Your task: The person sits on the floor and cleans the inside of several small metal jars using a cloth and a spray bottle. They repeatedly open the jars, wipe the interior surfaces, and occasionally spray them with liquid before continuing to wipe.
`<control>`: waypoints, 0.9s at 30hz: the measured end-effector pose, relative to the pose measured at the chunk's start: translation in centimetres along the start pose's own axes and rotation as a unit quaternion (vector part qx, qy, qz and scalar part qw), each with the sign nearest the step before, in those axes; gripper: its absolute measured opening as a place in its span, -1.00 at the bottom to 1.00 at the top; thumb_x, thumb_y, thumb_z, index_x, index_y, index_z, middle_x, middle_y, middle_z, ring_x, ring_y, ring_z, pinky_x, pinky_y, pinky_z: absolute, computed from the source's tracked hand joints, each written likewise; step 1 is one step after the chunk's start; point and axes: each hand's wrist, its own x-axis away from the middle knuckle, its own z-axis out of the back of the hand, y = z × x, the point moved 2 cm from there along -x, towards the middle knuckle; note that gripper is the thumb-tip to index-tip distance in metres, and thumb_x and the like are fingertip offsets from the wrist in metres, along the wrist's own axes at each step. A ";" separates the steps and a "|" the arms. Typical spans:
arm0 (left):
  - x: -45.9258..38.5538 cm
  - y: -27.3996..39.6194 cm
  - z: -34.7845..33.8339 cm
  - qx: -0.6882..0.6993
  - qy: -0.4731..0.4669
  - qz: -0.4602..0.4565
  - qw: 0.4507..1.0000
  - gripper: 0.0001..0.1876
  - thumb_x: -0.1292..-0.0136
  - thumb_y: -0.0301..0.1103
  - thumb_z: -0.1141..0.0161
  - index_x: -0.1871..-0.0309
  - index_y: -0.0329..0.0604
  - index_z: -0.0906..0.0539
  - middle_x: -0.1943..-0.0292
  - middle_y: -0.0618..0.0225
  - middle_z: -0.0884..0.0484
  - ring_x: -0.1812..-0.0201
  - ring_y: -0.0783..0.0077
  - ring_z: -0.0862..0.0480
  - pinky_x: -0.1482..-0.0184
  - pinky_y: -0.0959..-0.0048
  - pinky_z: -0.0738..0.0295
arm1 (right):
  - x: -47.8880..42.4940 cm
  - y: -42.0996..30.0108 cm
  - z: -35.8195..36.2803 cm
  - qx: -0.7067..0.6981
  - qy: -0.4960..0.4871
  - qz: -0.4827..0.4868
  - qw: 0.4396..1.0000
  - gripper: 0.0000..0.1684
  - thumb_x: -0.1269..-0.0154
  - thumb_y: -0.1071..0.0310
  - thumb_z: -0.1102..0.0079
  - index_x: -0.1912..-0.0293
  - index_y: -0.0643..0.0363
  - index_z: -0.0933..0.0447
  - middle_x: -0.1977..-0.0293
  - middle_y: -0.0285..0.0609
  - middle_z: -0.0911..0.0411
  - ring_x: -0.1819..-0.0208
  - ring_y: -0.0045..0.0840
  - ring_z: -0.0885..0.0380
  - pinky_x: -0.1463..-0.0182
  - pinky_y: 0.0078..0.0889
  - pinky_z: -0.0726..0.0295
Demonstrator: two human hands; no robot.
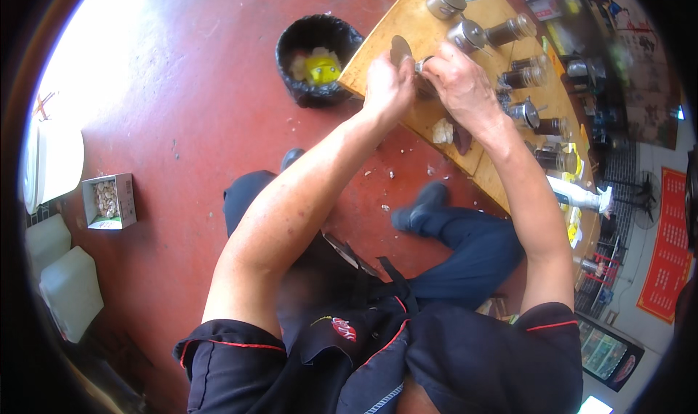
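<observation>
My left hand (388, 86) grips a round metal disc (401, 49), which looks like a condiment pot lid, tilted on edge above the table corner. Close beside it, the fingers of my right hand (463, 84) pinch a small metal piece (419, 66) with a dark rim. Whether the disc and this piece are joined is hidden by my fingers. Under my right wrist, a crumpled white tissue (443, 131) and a dark brown cloth (462, 138) lie on the wooden table (376, 48). Lidded metal pots (447, 3) stand beyond my hands, one (468, 35) near my right fingers.
Several dark-filled glass jars (512, 29) and another metal pot (524, 113) line the table, with a white spray bottle (581, 194) farther right. A black-lined bin (283, 73) stands against the table corner. On the red floor (180, 157) sit a carton (128, 201) and plastic jerrycans (71, 294).
</observation>
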 end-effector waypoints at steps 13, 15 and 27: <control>-0.1 -0.8 -0.3 -0.023 0.012 -0.050 0.998 -0.69 -0.48 -0.24 -0.13 0.07 -0.40 -0.61 0.35 0.14 -0.72 0.31 0.34 -0.72 0.24 0.31 -0.60 | -0.4 0.4 0.0 0.040 -0.018 0.054 0.998 -0.93 -0.29 0.52 -0.07 0.30 0.22 -0.53 0.21 -0.07 -0.49 0.13 -0.12 -0.61 0.11 -0.10 -0.65; -0.3 -1.3 -0.5 -0.025 0.015 -0.034 0.999 -0.69 -0.48 -0.23 -0.13 0.07 -0.39 -0.61 0.35 0.14 -0.71 0.32 0.34 -0.72 0.24 0.31 -0.60 | -0.7 0.2 0.5 0.043 -0.030 0.063 0.997 -0.94 -0.27 0.53 -0.07 0.32 0.24 -0.52 0.22 -0.06 -0.49 0.13 -0.12 -0.61 0.10 -0.10 -0.65; 0.0 -0.7 -0.8 -0.009 0.015 -0.024 1.000 -0.69 -0.46 -0.24 -0.12 0.10 -0.39 -0.62 0.38 0.12 -0.71 0.34 0.30 -0.70 0.25 0.28 -0.59 | -0.4 0.8 -0.1 0.035 -0.030 0.036 0.998 -0.93 -0.26 0.55 -0.09 0.32 0.25 -0.55 0.24 -0.05 -0.51 0.21 -0.11 -0.64 0.13 -0.10 -0.66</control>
